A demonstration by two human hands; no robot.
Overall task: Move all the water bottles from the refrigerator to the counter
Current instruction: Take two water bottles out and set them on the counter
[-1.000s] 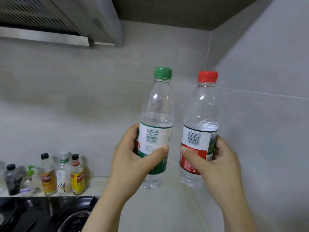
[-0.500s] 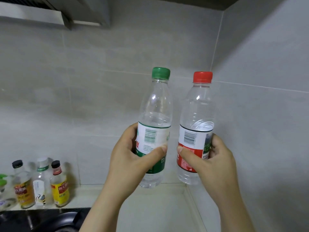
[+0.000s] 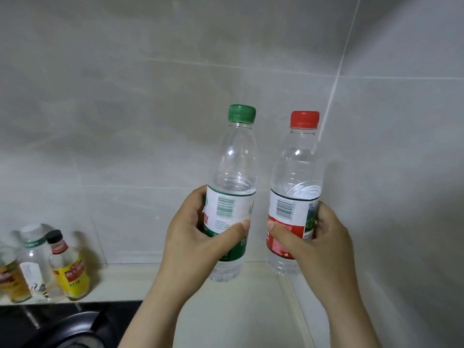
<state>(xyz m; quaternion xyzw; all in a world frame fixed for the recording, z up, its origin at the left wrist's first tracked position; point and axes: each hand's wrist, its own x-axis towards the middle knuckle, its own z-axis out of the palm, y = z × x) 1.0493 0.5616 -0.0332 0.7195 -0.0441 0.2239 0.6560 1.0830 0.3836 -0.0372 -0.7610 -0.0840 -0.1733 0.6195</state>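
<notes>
- Since half a second ago, the range hood has left the top of the view and the condiment bottles [image 3: 71,272] have slid toward the left edge. Both water bottles' bases now show lower against the counter's back edge. The two grips look unchanged.
- Nearest, the left hand [image 3: 198,237] is wrapped round the label of the green-capped water bottle [image 3: 233,172], thumb across the front. The right hand [image 3: 313,242] holds the red-capped water bottle [image 3: 297,167] the same way.
- Both bottles stand upright with their long axes vertical. They are side by side, close but apart, capped and roughly half full.
- The relation that matters is that the bare pale counter [image 3: 238,315] lies right under and just beyond the two bases, in the corner where the back wall [image 3: 150,121] meets the side wall [image 3: 401,172].
- Whether the bases touch the counter cannot be told; they look just above it. Neither hand is clearly nearer, so a straight lowering suits both.
- The red-capped bottle sits near the side wall, which leaves less room on that side.
- Off to the left, the black cooktop [image 3: 30,320] and the condiment bottles are well apart from the landing spot.
</notes>
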